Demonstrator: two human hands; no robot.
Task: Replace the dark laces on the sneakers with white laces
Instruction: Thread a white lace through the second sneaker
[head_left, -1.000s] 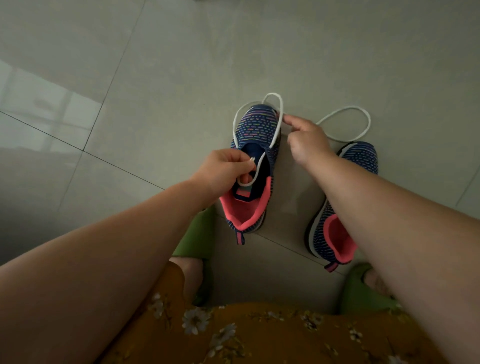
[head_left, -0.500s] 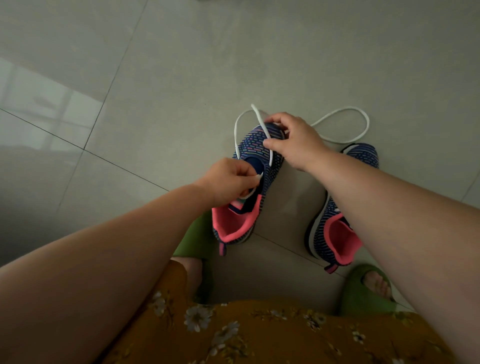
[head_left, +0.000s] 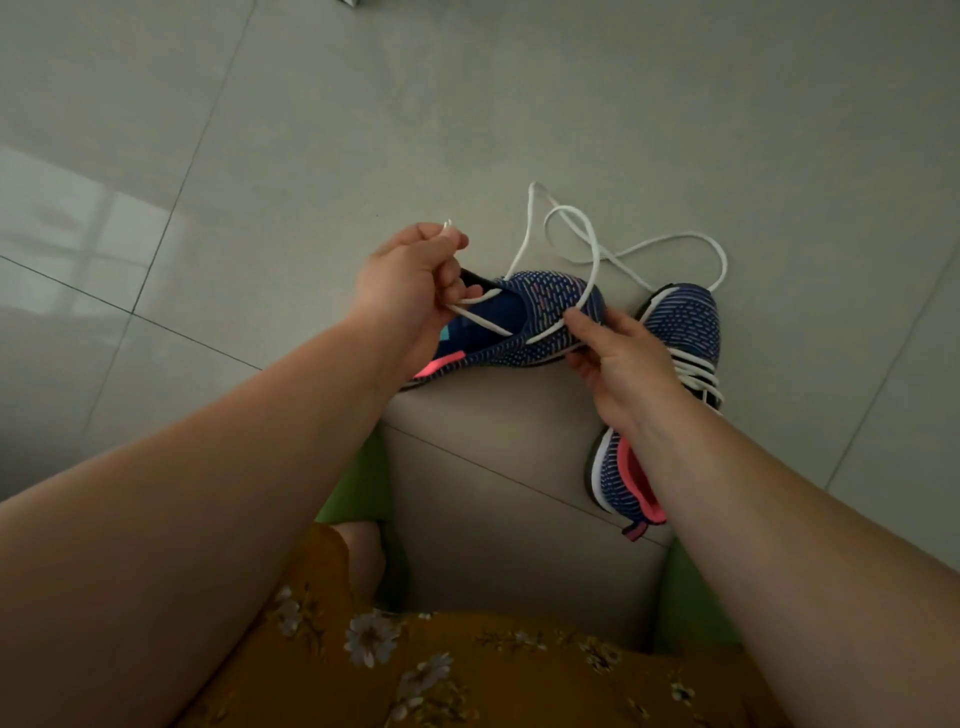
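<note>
A navy knit sneaker (head_left: 540, 306) with a pink lining is tipped onto its side and lifted off the floor between my hands. My left hand (head_left: 410, 291) pinches one end of a white lace (head_left: 524, 234), its tip showing above my fingers. My right hand (head_left: 618, 358) grips the sneaker's side near the toe and pinches the lace there. The lace loops above the shoe and trails off to the right. The second sneaker (head_left: 675, 332) stands on the floor at the right, with white lace across its eyelets, partly hidden by my right wrist.
Grey floor tiles (head_left: 311, 130) stretch all around. My green slippers (head_left: 358, 488) sit just below the shoes, and my orange flowered dress (head_left: 467, 670) fills the bottom of the view.
The left sneaker has been lifted and turned onto its side. My left hand rose and pulled the lace end up; my right hand moved down to the shoe's side.
</note>
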